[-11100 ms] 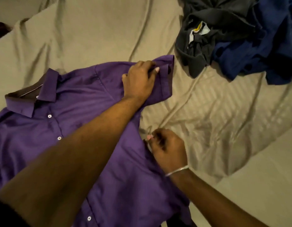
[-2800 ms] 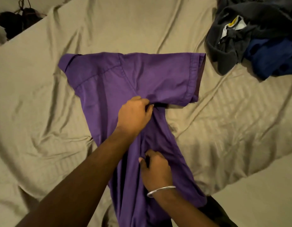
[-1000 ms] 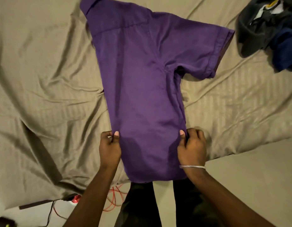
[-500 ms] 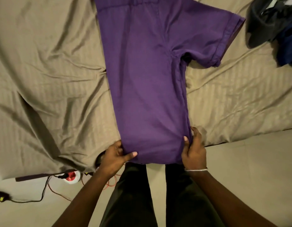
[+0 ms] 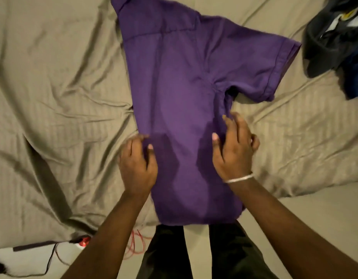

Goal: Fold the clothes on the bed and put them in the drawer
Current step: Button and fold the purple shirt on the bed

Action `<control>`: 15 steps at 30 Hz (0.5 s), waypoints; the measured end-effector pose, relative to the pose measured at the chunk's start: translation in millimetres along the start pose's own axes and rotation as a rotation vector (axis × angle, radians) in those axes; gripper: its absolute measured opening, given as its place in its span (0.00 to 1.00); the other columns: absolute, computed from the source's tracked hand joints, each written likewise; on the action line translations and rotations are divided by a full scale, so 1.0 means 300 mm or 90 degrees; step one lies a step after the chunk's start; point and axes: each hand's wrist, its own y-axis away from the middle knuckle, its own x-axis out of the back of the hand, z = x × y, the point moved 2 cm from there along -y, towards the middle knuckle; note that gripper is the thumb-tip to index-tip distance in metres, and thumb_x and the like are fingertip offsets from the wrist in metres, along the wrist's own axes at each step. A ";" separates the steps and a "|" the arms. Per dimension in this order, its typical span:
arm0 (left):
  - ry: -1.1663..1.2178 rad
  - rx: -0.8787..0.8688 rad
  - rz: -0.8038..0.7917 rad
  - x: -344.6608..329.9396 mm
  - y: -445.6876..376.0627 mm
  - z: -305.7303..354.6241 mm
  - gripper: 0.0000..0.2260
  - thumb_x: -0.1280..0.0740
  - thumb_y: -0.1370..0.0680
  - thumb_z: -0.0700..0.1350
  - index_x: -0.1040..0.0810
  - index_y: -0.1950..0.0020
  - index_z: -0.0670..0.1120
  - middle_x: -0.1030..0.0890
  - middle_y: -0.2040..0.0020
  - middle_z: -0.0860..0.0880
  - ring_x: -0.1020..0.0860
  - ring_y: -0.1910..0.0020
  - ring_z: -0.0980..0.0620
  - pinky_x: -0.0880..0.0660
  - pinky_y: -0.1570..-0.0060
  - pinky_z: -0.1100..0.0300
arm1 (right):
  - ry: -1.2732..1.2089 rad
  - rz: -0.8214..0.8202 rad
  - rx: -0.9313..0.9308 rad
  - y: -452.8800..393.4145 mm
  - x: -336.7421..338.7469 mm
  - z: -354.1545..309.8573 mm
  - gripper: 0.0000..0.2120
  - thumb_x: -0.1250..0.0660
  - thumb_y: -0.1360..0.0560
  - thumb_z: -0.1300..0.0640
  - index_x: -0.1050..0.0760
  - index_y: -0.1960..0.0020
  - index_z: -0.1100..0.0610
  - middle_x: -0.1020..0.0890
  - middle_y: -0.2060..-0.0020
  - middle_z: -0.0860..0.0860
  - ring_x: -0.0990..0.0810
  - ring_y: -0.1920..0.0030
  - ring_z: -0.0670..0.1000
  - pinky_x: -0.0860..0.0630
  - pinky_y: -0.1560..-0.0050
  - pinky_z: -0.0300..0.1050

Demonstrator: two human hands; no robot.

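A purple short-sleeved shirt [image 5: 180,109] lies on the tan bed sheet [image 5: 59,109], folded in half lengthwise, its sleeve sticking out to the right. The hem hangs over the bed's near edge. My left hand [image 5: 137,160] is at the shirt's left edge about midway up, thumb on top, pinching the cloth. My right hand [image 5: 235,146] is at the shirt's right edge just below the sleeve, blurred, fingers spread and touching the cloth. No drawer is in view.
A dark grey garment [image 5: 327,39] and a dark blue garment [image 5: 355,77] lie heaped at the upper right of the bed. Black and red cables [image 5: 134,244] run over the floor at the lower left. My legs in dark trousers [image 5: 230,256] stand against the bed edge.
Both hands have moved up from the shirt's hem to its side edges near the middle. The view has tilted, so more of the collar end shows.
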 end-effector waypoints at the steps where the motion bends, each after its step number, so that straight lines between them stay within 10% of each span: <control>1: -0.003 -0.018 0.024 -0.030 -0.090 0.004 0.14 0.39 0.23 0.42 0.23 0.40 0.40 0.20 0.42 0.41 0.22 0.42 0.39 0.26 0.42 0.44 | 0.005 0.008 0.025 -0.094 -0.029 -0.019 0.22 0.39 0.21 0.49 0.28 0.30 0.57 0.30 0.28 0.55 0.30 0.29 0.54 0.36 0.37 0.57; 7: -0.173 -0.050 -0.067 -0.145 -0.586 0.026 0.24 0.44 0.19 0.52 0.38 0.22 0.51 0.42 0.20 0.52 0.45 0.21 0.47 0.40 0.28 0.44 | 0.131 -0.177 0.097 -0.464 -0.166 -0.049 0.33 0.39 0.24 0.47 0.42 0.22 0.57 0.45 0.21 0.53 0.48 0.21 0.52 0.49 0.28 0.67; 15: -0.266 0.058 -0.212 -0.199 -0.682 -0.163 0.29 0.54 0.18 0.62 0.56 0.19 0.55 0.55 0.19 0.59 0.55 0.20 0.50 0.55 0.26 0.36 | 0.168 -0.211 0.077 -0.424 -0.186 0.134 0.42 0.53 0.25 0.27 0.53 0.19 0.50 0.52 0.20 0.53 0.50 0.21 0.54 0.52 0.25 0.63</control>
